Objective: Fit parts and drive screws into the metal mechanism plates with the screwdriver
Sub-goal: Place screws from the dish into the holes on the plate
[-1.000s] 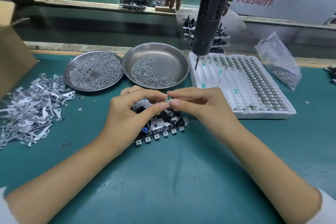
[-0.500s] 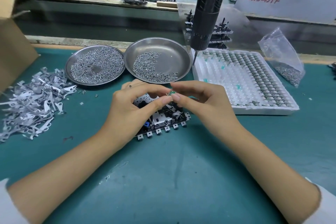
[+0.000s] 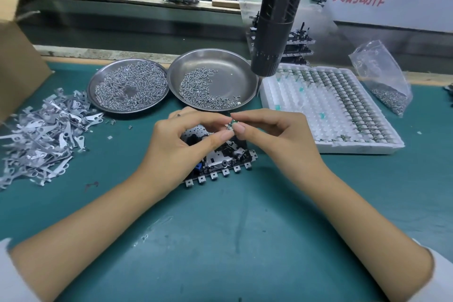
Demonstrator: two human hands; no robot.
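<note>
A metal mechanism plate (image 3: 221, 163) with a row of square tabs along its near edge lies on the green mat, partly hidden under my hands. Just above it, my left hand (image 3: 179, 147) and my right hand (image 3: 274, 140) meet fingertip to fingertip and together pinch a small green part (image 3: 230, 126). The black electric screwdriver (image 3: 274, 27) hangs untouched from above, its bit pointing down beside the right dish.
Two steel dishes of screws, the left dish (image 3: 127, 88) and the right dish (image 3: 213, 81), stand behind my hands. A heap of flat metal levers (image 3: 41, 135) lies left. A white tray (image 3: 326, 108) of small parts and a clear bag (image 3: 382, 81) of screws sit right.
Both hands stay pinched on the small green part over the plate; only the camera view has shifted slightly.
</note>
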